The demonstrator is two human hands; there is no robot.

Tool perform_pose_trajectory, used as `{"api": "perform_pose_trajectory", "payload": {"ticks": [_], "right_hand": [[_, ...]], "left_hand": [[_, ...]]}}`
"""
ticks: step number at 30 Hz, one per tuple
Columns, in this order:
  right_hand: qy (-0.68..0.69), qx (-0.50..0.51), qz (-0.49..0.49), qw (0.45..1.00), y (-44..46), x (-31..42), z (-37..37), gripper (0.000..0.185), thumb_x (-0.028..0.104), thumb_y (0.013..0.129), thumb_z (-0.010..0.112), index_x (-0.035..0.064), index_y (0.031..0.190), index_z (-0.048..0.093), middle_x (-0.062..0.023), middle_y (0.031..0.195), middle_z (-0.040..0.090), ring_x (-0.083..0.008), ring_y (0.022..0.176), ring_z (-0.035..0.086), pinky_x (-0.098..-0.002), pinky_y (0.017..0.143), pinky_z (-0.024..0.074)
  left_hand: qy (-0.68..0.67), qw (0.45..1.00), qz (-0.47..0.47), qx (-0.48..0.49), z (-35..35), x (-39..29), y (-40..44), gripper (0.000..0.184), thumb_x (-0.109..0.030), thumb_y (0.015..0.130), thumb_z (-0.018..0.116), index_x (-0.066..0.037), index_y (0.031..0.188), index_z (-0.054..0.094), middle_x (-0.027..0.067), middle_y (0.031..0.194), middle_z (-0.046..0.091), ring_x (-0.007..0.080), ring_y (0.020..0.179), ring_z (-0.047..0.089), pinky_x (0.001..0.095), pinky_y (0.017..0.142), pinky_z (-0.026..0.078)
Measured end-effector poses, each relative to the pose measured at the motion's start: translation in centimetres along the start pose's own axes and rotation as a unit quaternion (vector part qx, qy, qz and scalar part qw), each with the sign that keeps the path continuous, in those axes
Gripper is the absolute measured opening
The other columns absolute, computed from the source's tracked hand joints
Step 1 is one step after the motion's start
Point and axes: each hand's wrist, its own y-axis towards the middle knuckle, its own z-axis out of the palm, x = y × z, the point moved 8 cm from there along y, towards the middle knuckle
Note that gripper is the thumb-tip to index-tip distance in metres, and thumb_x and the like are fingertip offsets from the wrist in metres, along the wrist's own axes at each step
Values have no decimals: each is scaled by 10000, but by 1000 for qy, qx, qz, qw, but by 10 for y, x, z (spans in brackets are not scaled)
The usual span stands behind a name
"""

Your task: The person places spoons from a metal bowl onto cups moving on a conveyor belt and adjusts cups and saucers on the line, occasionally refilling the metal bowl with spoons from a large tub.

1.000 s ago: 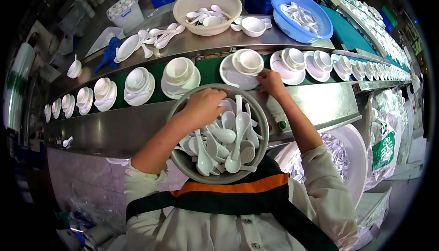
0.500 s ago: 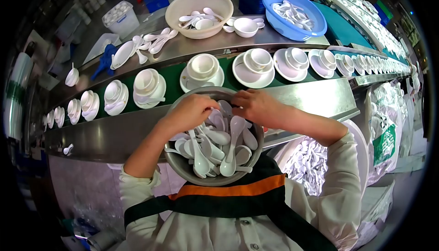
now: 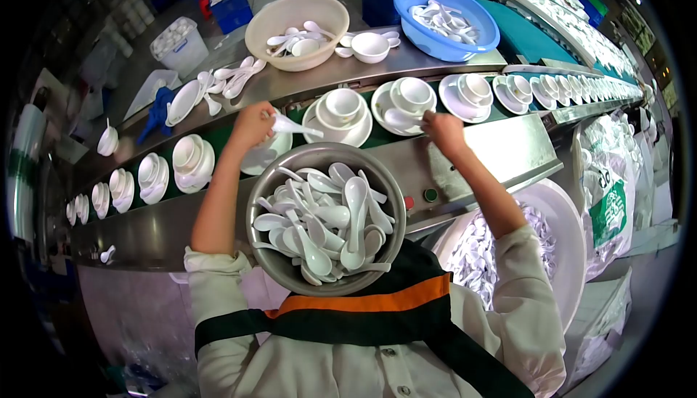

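White spoons (image 3: 317, 254) fill a grey bowl (image 3: 324, 286) in front of my body. Past it, a green belt (image 3: 294, 144) carries saucers with stacked cups. My left hand (image 3: 252, 124) is closed on a white spoon (image 3: 296, 126), whose far end points right over a saucer (image 3: 267, 153). At the right, my right hand (image 3: 443, 131) pinches the handle of another white spoon (image 3: 401, 119), which lies over a saucer beside a cup (image 3: 415, 95).
Behind the belt, a metal ledge (image 3: 363, 73) holds a beige basin (image 3: 250, 41) and a blue basin (image 3: 465, 50), both with spoons. Below right stands a large pale tub (image 3: 573, 267) of wrapped-looking items. Two buttons (image 3: 430, 195) sit on the near metal edge.
Both hands have left the spoon bowl and moved out to the belt, each now with a spoon, my left to the left and my right to the right. Cup sets have shifted left.
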Motion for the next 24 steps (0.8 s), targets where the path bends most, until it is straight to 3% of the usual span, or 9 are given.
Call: {"api": "perform_pose_trajectory", "payload": {"ticks": [3,5,8,10,12,16,19,21,24], "right_hand": [[12,-12,5,1000,7,7,24,179,261,755,616,111,802,532,-96,628,599,-268,604,608,-382,504,450],[45,-55,-6,997,7,15,10,176,264,750,624,119,821,553,-87,615,594,-259,592,606,-375,504,450],[122,-166,13,978,-1,4,-37,175,264,737,645,128,835,598,-76,613,592,-259,569,593,-365,503,454],[69,-125,95,985,-4,-36,-20,171,293,768,615,129,812,600,-85,651,615,-260,599,607,-363,512,454],[25,-91,138,986,-5,-56,-6,181,306,780,600,126,798,598,-84,662,623,-259,610,613,-365,519,455],[-47,-32,116,992,6,-49,21,212,327,792,575,116,782,603,-95,633,613,-273,604,615,-386,522,448],[-77,0,101,992,17,-31,23,206,317,774,591,111,780,604,-110,655,616,-278,613,613,-391,520,454],[-95,102,55,989,21,-10,23,208,307,763,604,114,837,623,-109,697,626,-268,625,618,-386,540,469],[146,34,-87,985,18,61,-59,219,199,772,592,95,963,609,-108,752,626,-289,708,615,-388,655,482]], "left_hand": [[-49,986,-146,66,46,52,26,109,-103,791,541,-32,873,527,73,567,562,127,392,492,257,342,391],[-131,974,-150,105,60,60,23,163,-113,797,544,-6,912,499,99,604,581,155,444,536,263,373,433],[-56,989,-133,-2,42,70,11,271,-142,787,574,13,994,496,112,656,595,165,487,555,270,395,439],[74,992,-20,-102,23,60,3,371,-190,770,623,-2,1065,500,109,688,600,174,599,588,288,503,463],[-50,995,-68,-46,16,49,-26,347,-230,810,608,-36,1082,514,64,761,608,152,685,575,289,604,463],[-277,957,-40,76,45,-5,-79,260,-216,859,563,-26,1034,586,5,866,586,60,797,517,195,718,413],[-295,953,-35,52,55,-5,-89,238,-196,861,558,-3,996,593,-5,852,576,55,780,504,195,698,408],[-243,970,-4,21,59,-16,-92,225,-183,858,559,11,965,595,-17,819,570,51,739,484,198,662,393],[-239,971,-19,8,67,-39,-98,218,-172,850,566,12,960,599,8,810,590,59,737,499,213,667,406]]}}
